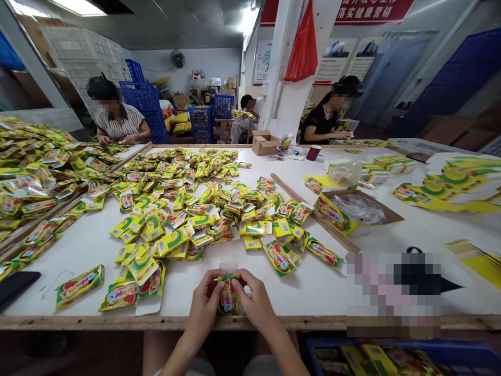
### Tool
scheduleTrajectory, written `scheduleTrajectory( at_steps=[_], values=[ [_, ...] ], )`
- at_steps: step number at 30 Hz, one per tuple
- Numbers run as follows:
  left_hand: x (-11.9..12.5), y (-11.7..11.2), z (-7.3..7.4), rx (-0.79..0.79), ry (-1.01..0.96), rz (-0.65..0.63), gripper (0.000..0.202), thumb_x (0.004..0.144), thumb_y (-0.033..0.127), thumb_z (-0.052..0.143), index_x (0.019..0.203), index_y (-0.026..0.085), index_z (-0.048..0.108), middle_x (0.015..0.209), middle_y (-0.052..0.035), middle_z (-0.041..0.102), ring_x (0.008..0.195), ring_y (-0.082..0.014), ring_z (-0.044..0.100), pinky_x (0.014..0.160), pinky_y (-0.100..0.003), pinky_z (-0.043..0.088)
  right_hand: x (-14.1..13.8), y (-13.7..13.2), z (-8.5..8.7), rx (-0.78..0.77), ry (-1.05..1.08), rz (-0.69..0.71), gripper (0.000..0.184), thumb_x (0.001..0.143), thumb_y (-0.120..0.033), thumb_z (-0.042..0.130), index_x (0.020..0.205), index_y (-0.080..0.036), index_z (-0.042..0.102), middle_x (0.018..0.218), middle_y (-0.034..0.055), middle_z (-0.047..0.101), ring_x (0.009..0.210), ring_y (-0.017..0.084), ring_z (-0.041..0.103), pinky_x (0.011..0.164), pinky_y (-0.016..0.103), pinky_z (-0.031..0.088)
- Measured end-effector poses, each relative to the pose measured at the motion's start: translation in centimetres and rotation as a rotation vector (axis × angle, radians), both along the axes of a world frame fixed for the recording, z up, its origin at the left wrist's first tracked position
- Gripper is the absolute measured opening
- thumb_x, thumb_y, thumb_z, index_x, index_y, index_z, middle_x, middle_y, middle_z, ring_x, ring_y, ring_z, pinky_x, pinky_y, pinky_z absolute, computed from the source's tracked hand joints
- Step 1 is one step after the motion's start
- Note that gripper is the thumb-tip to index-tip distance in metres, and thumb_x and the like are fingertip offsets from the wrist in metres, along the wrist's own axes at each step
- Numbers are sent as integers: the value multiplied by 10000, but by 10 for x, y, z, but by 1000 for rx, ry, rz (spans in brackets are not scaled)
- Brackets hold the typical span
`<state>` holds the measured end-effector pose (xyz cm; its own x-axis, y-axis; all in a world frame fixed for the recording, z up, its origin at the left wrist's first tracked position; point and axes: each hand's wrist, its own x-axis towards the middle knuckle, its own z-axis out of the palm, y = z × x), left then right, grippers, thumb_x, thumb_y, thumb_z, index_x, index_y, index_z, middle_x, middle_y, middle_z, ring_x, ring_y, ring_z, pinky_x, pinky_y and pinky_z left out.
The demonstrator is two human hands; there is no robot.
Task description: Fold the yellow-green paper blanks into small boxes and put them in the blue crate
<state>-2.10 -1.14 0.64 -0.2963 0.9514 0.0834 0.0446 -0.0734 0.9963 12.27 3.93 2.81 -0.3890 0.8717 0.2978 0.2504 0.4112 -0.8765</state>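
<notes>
My left hand and my right hand meet at the near edge of the white table. Both are closed on one small yellow-green packet, held upright between the fingers and thumbs of the two hands. A white flap shows above the packet at the fingertips. Just beyond my hands lies a wide heap of the same yellow packets, some flat, some folded. Loose packets lie to the left of my left hand.
A wooden stick lies diagonally right of the heap, beside an open cardboard box. More packets pile at the left. A blue crate stands below the table edge. Three people sit at the far side. A dark phone lies at left.
</notes>
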Motion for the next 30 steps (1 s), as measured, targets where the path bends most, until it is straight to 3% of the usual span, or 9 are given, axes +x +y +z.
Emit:
scheduleTrajectory(
  at_steps=[2, 4, 6, 9, 13, 17, 24, 30],
  values=[
    [-3, 2, 0, -3, 47, -18, 217, 851, 368, 593, 977, 198, 642, 902, -48, 707, 833, -212, 678, 756, -322, 546, -3, 1, 2, 35, -1, -24, 197, 895, -237, 514, 732, -201, 619, 733, 12, 630, 706, 167, 605, 650, 246, 487],
    [-4, 3, -2, 33, 90, 11, 195, 840, 347, 607, 953, 199, 664, 988, -71, 709, 966, -240, 667, 853, -360, 532, -6, 0, 0, 51, 40, -51, 188, 894, -234, 515, 742, -201, 621, 761, 23, 639, 740, 173, 618, 684, 255, 495],
    [-4, 3, -4, 83, 83, 63, 197, 836, 314, 618, 1000, 209, 650, 1068, -82, 694, 1060, -248, 644, 919, -384, 512, -8, -2, -4, 29, 113, -100, 125, 897, -230, 517, 918, -199, 635, 835, 34, 670, 763, 174, 640, 710, 263, 514],
    [-4, 2, -2, 130, 82, 73, 245, 859, 279, 599, 1098, 221, 604, 1078, -79, 686, 1016, -224, 659, 904, -377, 522, -7, -6, -8, 13, 156, -143, 219, 895, -221, 525, 1096, -201, 608, 910, 40, 693, 777, 172, 660, 731, 270, 532],
    [-6, 0, 11, 154, 223, -26, 144, 876, 288, 587, 939, 198, 681, 969, -75, 694, 952, -223, 651, 858, -349, 518, -5, -8, -3, 76, 102, -22, 136, 888, -214, 548, 930, -218, 678, 957, 54, 694, 928, 202, 654, 814, 300, 528],
    [-6, -1, 18, 136, 208, -29, 148, 877, 289, 584, 921, 191, 686, 921, -68, 693, 901, -219, 653, 808, -328, 523, -7, -10, 1, 89, 108, -23, 133, 909, -243, 547, 916, -215, 677, 935, 56, 692, 914, 197, 653, 809, 300, 527],
    [-2, 8, 16, 95, 196, 32, 155, 869, 312, 602, 854, 181, 683, 814, -40, 681, 787, -191, 643, 719, -280, 503, -11, -4, 4, 58, 15, -120, 177, 925, -275, 520, 834, -190, 647, 778, 35, 684, 710, 177, 634, 670, 263, 490],
    [-3, 1, 10, 170, 215, 7, 133, 881, 280, 597, 826, 198, 686, 823, -33, 679, 806, -185, 647, 743, -279, 509, -8, -10, -3, 69, 83, -63, 163, 932, -272, 524, 851, -200, 647, 827, 36, 683, 791, 177, 648, 710, 253, 503]
  ],
)
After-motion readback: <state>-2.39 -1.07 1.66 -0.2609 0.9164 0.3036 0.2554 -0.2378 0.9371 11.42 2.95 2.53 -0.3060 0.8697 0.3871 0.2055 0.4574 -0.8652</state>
